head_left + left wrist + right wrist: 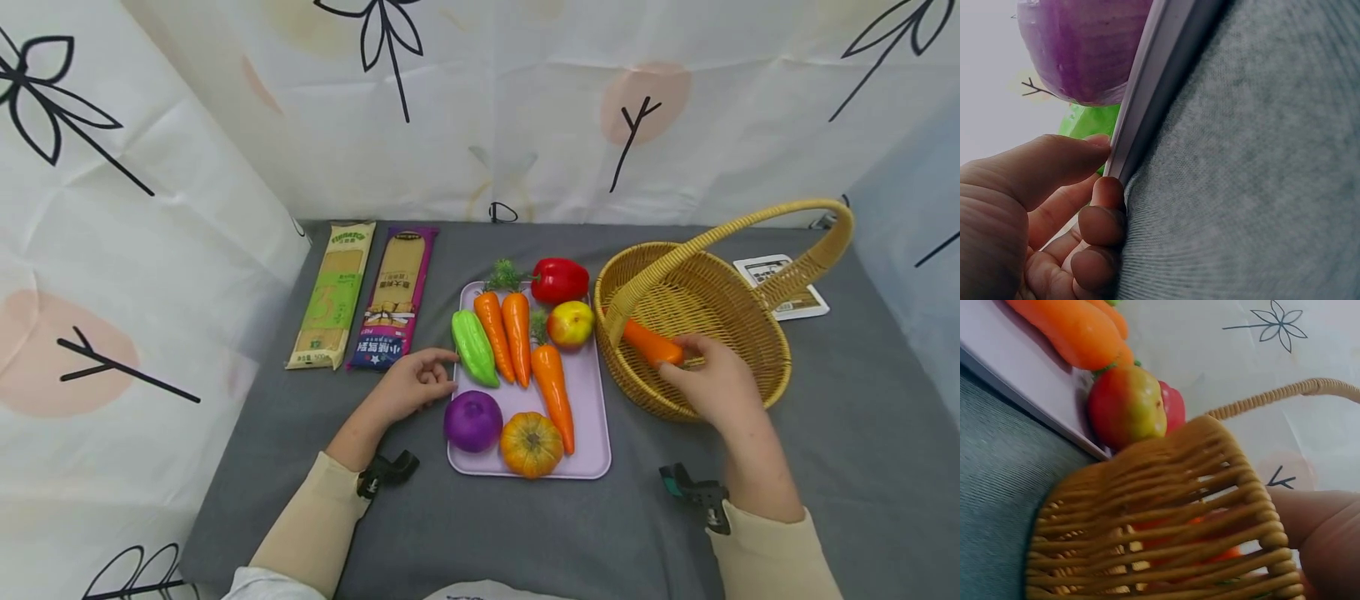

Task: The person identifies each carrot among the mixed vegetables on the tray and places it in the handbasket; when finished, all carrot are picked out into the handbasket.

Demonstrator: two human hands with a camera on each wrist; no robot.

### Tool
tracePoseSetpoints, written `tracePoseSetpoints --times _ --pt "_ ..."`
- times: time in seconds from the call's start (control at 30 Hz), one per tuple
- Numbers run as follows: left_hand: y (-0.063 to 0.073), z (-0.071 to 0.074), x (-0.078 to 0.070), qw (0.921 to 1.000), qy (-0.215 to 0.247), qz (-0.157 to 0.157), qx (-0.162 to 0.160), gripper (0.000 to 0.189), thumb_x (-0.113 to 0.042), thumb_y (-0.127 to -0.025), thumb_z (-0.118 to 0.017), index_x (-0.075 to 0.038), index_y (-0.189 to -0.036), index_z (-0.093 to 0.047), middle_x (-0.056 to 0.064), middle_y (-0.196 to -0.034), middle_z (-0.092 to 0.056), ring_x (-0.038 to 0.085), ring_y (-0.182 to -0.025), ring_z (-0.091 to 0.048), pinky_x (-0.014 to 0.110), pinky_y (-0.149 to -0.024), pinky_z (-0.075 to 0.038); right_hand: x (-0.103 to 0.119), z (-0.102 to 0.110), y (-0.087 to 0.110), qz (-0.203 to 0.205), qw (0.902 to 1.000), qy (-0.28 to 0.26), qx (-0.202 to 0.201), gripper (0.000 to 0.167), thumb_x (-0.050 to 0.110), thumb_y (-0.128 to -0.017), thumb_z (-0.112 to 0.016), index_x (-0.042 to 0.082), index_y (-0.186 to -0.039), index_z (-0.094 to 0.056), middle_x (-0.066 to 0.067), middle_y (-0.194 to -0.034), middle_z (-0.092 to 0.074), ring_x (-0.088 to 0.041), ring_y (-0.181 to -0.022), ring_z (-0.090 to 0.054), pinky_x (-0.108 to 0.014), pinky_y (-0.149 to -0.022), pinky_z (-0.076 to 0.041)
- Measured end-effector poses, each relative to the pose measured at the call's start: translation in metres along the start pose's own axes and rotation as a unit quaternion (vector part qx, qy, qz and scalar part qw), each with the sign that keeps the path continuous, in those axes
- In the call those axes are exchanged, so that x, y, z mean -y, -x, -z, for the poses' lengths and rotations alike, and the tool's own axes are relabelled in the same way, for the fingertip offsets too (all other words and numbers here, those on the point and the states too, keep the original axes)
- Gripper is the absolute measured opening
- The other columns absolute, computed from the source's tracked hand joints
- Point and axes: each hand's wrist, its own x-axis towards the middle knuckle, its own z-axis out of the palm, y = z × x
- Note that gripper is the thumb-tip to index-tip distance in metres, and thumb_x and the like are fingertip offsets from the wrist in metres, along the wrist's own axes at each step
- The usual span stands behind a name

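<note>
My right hand [716, 379] reaches into the yellow wicker basket [776, 367] and grips an orange carrot [651, 342] by its thick end. In the right wrist view the basket's woven wall [1147, 481] covers most of the carrot, and orange shows through the gaps. At the left edge of the lilac tray [595, 417], my left hand [411, 385] pinches the rim between thumb [1069, 159] and fingers. Close to that hand lie a light green pepper-like vegetable [474, 348] and a round purple vegetable [473, 422], both on the tray.
Also on the tray are several carrots [553, 392], a small pumpkin [531, 445], a red-yellow apple [570, 325] and a red bell pepper [559, 280]. Two noodle packs, one green [332, 296] and one purple [393, 298], lie left. A white packet [806, 304] lies behind the basket.
</note>
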Motion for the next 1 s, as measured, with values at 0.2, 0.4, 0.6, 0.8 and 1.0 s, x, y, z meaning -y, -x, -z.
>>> tracePoseSetpoints --times 0.2,0.4,0.6,0.8,1.0 --pt "0.001 0.000 0.001 1.0000 0.004 0.004 0.000 0.041 -0.009 -0.092 -0.077 -0.004 -0.130 -0.065 0.006 -0.080 -0.061 0.016 -0.057 -0.049 0.027 -0.051 -0.045 -0.004 0.004 -0.006 0.004 0.9973 0.022 0.071 0.066 0.038 -0.092 -0.075 -0.009 -0.134 -0.055 -0.033 -0.124 -0.059 -0.044 -0.106 -0.056 -0.054 -0.083 -0.046" --pt "0.001 -0.001 -0.001 1.0000 0.005 0.006 -0.003 0.041 -0.009 -0.092 -0.077 -0.005 -0.131 -0.065 0.006 -0.079 -0.061 0.016 -0.057 -0.049 0.027 -0.051 -0.045 -0.007 -0.003 -0.011 0.022 0.9947 0.011 0.100 0.059 0.029 -0.090 -0.079 -0.011 -0.128 -0.058 -0.025 -0.111 -0.068 -0.037 -0.098 -0.063 -0.041 -0.076 -0.049" --pt "0.002 -0.001 -0.004 0.9999 0.006 0.007 -0.005 0.041 -0.009 -0.092 -0.077 -0.004 -0.131 -0.065 0.006 -0.079 -0.061 0.016 -0.057 -0.049 0.026 -0.051 -0.044 -0.006 -0.004 -0.011 0.018 0.9936 0.019 0.110 0.056 0.028 -0.092 -0.077 -0.011 -0.128 -0.058 -0.022 -0.107 -0.068 -0.034 -0.093 -0.061 -0.038 -0.072 -0.047" --pt "0.002 -0.001 -0.005 1.0000 0.005 0.007 -0.003 0.041 -0.009 -0.092 -0.077 -0.004 -0.131 -0.065 0.006 -0.079 -0.061 0.016 -0.057 -0.049 0.027 -0.051 -0.044 -0.004 -0.003 -0.007 0.011 0.9946 0.014 0.102 0.059 0.032 -0.094 -0.074 -0.010 -0.131 -0.058 -0.024 -0.113 -0.068 -0.040 -0.102 -0.064 -0.048 -0.079 -0.052" --pt "0.002 -0.002 -0.004 0.9999 0.005 0.009 -0.004 0.041 -0.009 -0.091 -0.077 -0.004 -0.131 -0.065 0.005 -0.080 -0.061 0.016 -0.058 -0.049 0.027 -0.052 -0.045 0.001 0.002 0.001 0.008 0.9978 0.019 0.064 0.067 0.045 -0.094 -0.073 -0.006 -0.134 -0.058 -0.027 -0.119 -0.067 -0.045 -0.108 -0.065 -0.053 -0.080 -0.055"
